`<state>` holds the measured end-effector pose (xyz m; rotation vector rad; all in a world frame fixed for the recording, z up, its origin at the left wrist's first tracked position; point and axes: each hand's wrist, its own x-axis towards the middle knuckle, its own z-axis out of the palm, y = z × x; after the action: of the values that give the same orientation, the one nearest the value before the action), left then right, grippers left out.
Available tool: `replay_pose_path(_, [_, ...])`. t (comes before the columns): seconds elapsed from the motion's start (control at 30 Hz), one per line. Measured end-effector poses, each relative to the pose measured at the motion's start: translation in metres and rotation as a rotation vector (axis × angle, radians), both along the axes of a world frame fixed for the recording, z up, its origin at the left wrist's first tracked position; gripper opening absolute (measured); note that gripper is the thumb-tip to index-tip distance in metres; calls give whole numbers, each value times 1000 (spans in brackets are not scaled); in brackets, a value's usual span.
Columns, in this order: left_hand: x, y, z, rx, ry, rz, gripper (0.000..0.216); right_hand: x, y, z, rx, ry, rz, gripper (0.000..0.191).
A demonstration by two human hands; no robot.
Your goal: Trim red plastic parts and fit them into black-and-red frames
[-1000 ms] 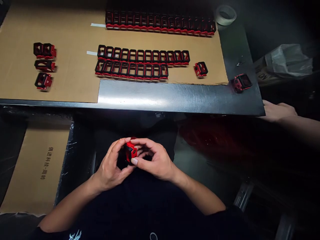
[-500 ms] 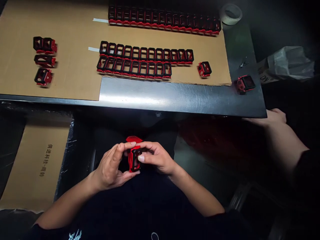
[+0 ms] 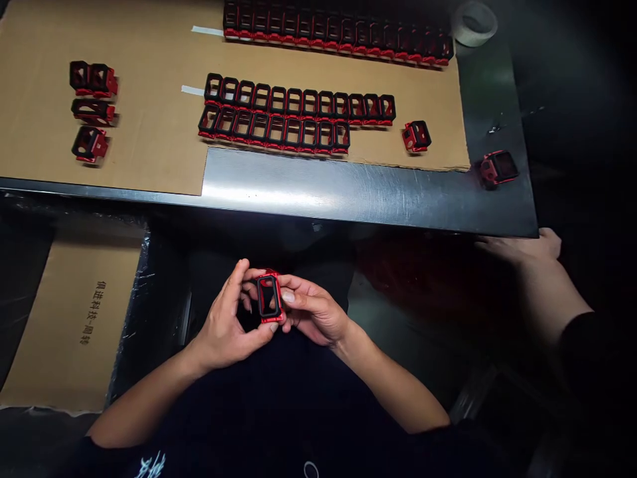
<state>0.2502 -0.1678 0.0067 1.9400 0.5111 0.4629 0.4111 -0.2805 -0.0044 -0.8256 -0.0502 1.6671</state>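
Observation:
Between my hands, below the table's front edge, is a small red and black frame (image 3: 269,297), its black-rimmed rectangular opening facing up toward me. My left hand (image 3: 226,325) grips it from the left, thumb at its lower end and fingers around the upper end. On its right side my right hand (image 3: 313,309) pinches it, with the thumb on the edge and other fingers partly hidden behind. Rows of similar red and black frames (image 3: 293,103) stand on the cardboard sheet (image 3: 149,133) ahead of me.
A metal table (image 3: 298,189) lies under the cardboard. Single frames (image 3: 417,136) sit at right, and a small group (image 3: 90,145) at left. A tape roll (image 3: 474,23) rests at the back right. Another person's hand (image 3: 532,247) is by the table's right corner. A carton (image 3: 74,318) stands lower left.
The frame in my hands has been turned so its rectangular opening faces me, and lifted slightly. My fingers have shifted around it. The view has moved a little.

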Motion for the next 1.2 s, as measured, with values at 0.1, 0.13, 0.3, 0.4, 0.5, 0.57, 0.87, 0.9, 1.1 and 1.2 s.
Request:
replay_pose_path(0.1, [-2, 2, -4, -197, -2, -56, 91, 6, 1, 12, 68, -332, 4, 26])
replay_pose_path(0.13, [-2, 4, -5, -346, -19, -94, 84, 9, 1, 19, 132, -534, 29, 22])
replay_pose_path(0.3, [-4, 11, -10, -951, -102, -215, 56, 26, 0, 52, 555, -1598, 233, 25])
replay_pose_path(0.4, [-4, 10, -13, -909, -195, -244, 51, 29, -1, 55, 685, -1758, 282, 29])
replay_pose_path(0.5, [-4, 6, -15, -698, -328, -203, 57, 25, -4, 51, 625, -1680, 129, 21])
replay_pose_path(0.57, [-5, 4, -15, -468, -394, -135, 69, 22, -6, 48, 430, -1481, 41, 19])
replay_pose_path(0.87, [-3, 10, -14, 345, -378, -56, 89, 5, 4, 50, -49, -715, 146, 17])
replay_pose_path(0.9, [-2, 10, -13, 391, -377, -48, 88, 4, 5, 51, -67, -729, 142, 16])
replay_pose_path(1.1, [0, 11, -6, 569, -372, -37, 82, 3, 6, 53, -69, -837, 136, 13])
replay_pose_path(1.2, [-1, 11, -5, 616, -383, -69, 83, 2, 4, 51, -72, -897, 154, 13])
